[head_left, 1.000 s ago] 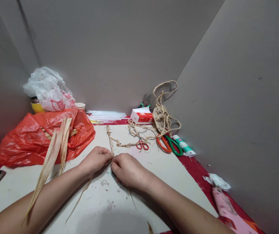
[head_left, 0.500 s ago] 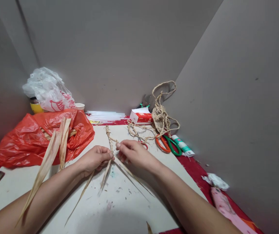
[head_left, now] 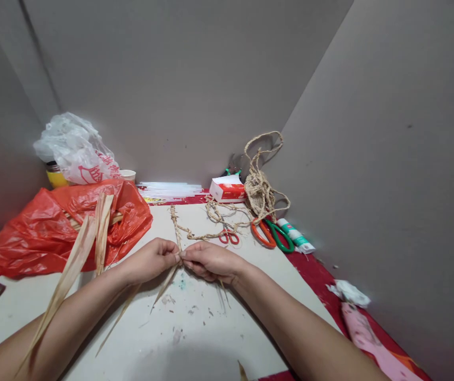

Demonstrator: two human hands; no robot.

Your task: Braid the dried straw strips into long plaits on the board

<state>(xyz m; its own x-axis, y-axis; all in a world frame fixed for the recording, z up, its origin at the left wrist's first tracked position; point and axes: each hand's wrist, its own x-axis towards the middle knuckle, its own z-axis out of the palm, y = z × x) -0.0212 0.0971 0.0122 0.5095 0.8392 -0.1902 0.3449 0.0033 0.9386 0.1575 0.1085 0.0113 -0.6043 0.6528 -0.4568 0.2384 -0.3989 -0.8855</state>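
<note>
A thin braided cord (head_left: 176, 227) of dry, straw-coloured leaf strips runs away from me over the white board (head_left: 207, 338). At its near end my left hand (head_left: 157, 260) pinches the strips between thumb and fingers. Close against it, my right hand (head_left: 208, 262) is closed on the strips at the same spot, fingertips meeting the left ones. Loose strip ends (head_left: 165, 287) hang out below both hands. The exact crossing of the strips is hidden by my fingers. Past my right hand lie small red-handled scissors (head_left: 229, 237).
An orange-red plastic bag (head_left: 24, 227) with dry leaf strips (head_left: 76, 246) lies left. Coiled braided rope (head_left: 261, 196), large scissors with orange and green handles (head_left: 284, 238) and a green-white tube (head_left: 296, 235) lie right. A red-white box (head_left: 229, 189) and clear sticks (head_left: 171, 190) stand behind.
My right hand has come down and left to join my left at the braid's near end, uncovering the small scissors. The strips on the right are now mostly behind that hand.
</note>
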